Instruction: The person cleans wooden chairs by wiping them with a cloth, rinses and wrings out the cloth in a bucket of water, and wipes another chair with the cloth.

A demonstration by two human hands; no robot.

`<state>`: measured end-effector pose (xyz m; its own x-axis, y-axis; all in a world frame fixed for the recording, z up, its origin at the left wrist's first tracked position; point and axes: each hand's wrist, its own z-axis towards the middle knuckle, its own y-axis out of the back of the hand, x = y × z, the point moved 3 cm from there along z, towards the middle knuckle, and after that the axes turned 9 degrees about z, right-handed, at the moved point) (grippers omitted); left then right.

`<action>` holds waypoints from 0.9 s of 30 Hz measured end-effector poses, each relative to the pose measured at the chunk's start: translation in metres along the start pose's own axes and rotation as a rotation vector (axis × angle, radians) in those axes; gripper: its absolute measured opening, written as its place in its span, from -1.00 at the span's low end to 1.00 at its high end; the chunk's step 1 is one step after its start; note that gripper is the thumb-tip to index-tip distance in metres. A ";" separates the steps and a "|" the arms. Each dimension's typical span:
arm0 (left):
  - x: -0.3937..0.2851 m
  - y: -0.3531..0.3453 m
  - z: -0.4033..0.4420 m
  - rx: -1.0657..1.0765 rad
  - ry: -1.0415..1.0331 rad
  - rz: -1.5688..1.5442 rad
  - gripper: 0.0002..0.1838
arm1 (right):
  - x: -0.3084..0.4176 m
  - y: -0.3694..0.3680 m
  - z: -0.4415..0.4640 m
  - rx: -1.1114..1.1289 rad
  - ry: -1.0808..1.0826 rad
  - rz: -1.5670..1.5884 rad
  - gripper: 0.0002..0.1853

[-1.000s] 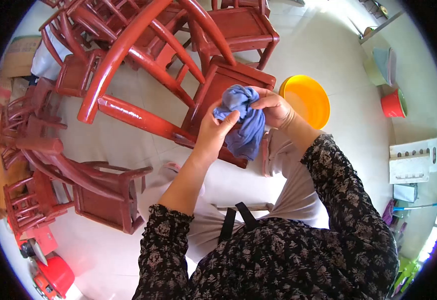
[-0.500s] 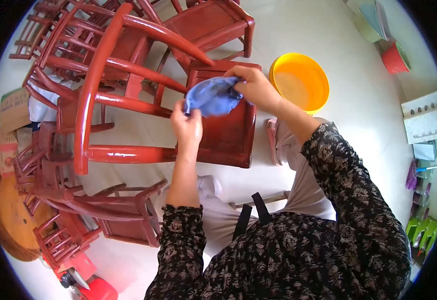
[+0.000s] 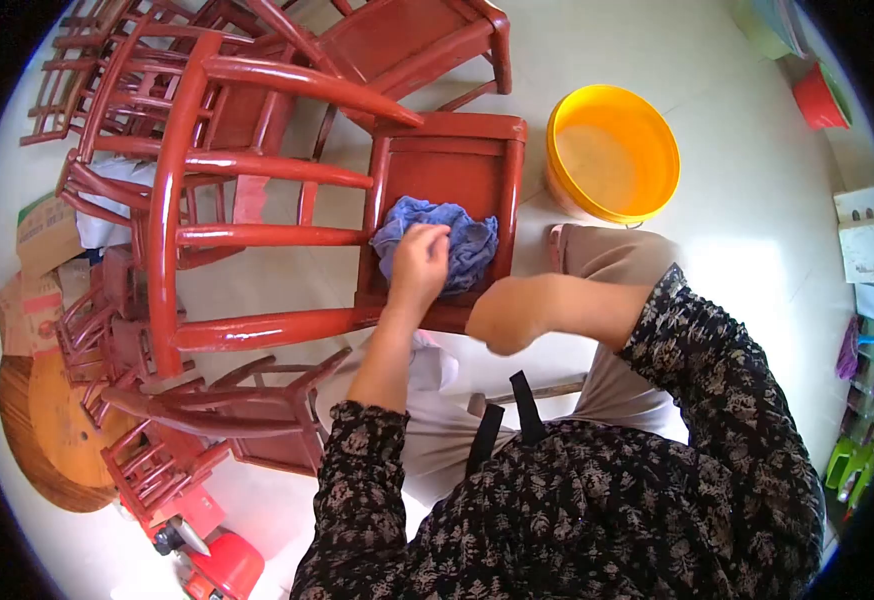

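Note:
A crumpled blue cloth [image 3: 472,245] lies on the seat of a red wooden chair [image 3: 447,155], whose back extends to the left. My left hand [image 3: 420,265] is over the cloth's near-left part, its fingers curled together, and nothing shows in them. At the seat's near-right corner is my right hand [image 3: 512,312], bent at the wrist and smeared by motion. Its fingers are hidden, and it is apart from the cloth.
A yellow bucket [image 3: 612,155] stands on the floor right of the chair. More red chairs [image 3: 407,45] crowd the far and left sides. Cardboard boxes [image 3: 47,235] and a round wooden board [image 3: 67,430] are at the far left. A red pot [image 3: 819,98] is at the upper right.
The cloth, held up between both hands before, now lies bunched on the seat. My right hand has let go of it and moved toward my body. My left hand has moved slightly right and nearer.

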<state>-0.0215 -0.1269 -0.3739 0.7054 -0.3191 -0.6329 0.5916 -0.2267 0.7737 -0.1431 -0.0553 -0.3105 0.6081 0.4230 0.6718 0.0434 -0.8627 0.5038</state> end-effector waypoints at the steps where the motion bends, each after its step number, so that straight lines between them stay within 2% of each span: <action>1: 0.019 -0.029 -0.004 0.061 -0.082 0.142 -0.64 | 0.004 -0.005 -0.001 -0.013 0.074 0.024 -0.77; 2: 0.018 -0.044 -0.008 0.067 -0.084 0.147 -0.64 | 0.005 -0.005 -0.003 -0.018 0.077 0.029 -0.77; 4: 0.011 -0.064 -0.019 0.072 0.000 0.561 -0.32 | 0.009 0.002 -0.008 -0.096 0.118 -0.016 -0.80; 5: 0.012 -0.065 -0.017 0.073 -0.006 0.570 -0.32 | 0.007 0.002 -0.010 -0.106 0.122 -0.015 -0.80; 7: 0.018 -0.069 -0.011 0.316 0.112 0.533 -0.16 | 0.006 0.003 -0.013 -0.259 0.160 -0.115 -0.79; 11: 0.014 -0.072 0.038 0.233 -0.052 0.508 -0.25 | 0.005 -0.005 -0.007 -0.341 0.176 -0.134 -0.79; 12: 0.009 -0.080 0.057 0.213 -0.025 0.498 -0.27 | 0.005 -0.006 -0.009 -0.430 0.209 -0.115 -0.84; 13: 0.001 -0.092 0.069 0.104 0.000 0.579 -0.29 | 0.003 -0.007 -0.012 -0.517 0.243 -0.096 -0.87; 15: -0.011 -0.106 0.071 -0.048 0.049 0.657 -0.37 | -0.005 -0.006 -0.012 -0.467 0.211 -0.083 -0.87; 16: -0.010 -0.106 0.070 -0.041 0.044 0.657 -0.37 | -0.008 -0.004 -0.015 -0.447 0.179 -0.085 -0.86; 18: -0.007 -0.099 0.065 -0.039 -0.182 0.567 -0.46 | -0.003 0.005 -0.017 -0.438 0.139 -0.078 -0.86; 20: -0.004 -0.096 0.069 -0.003 -0.262 0.509 -0.48 | -0.002 0.011 -0.023 -0.343 0.116 -0.068 -0.78; 23: -0.001 -0.083 0.079 0.038 -0.417 0.494 -0.54 | -0.002 0.008 -0.019 -0.483 0.131 -0.086 -0.84; 25: 0.003 -0.075 0.089 0.050 -0.475 0.516 -0.57 | -0.002 0.006 -0.018 -0.486 0.136 -0.085 -0.84; 27: 0.004 -0.083 0.087 0.011 -0.444 0.477 -0.59 | -0.001 0.004 -0.018 -0.482 0.148 -0.075 -0.84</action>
<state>-0.1016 -0.1890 -0.4379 0.6597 -0.7365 -0.1495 0.2475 0.0252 0.9686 -0.1582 -0.0544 -0.2991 0.4967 0.5441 0.6763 -0.3089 -0.6173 0.7235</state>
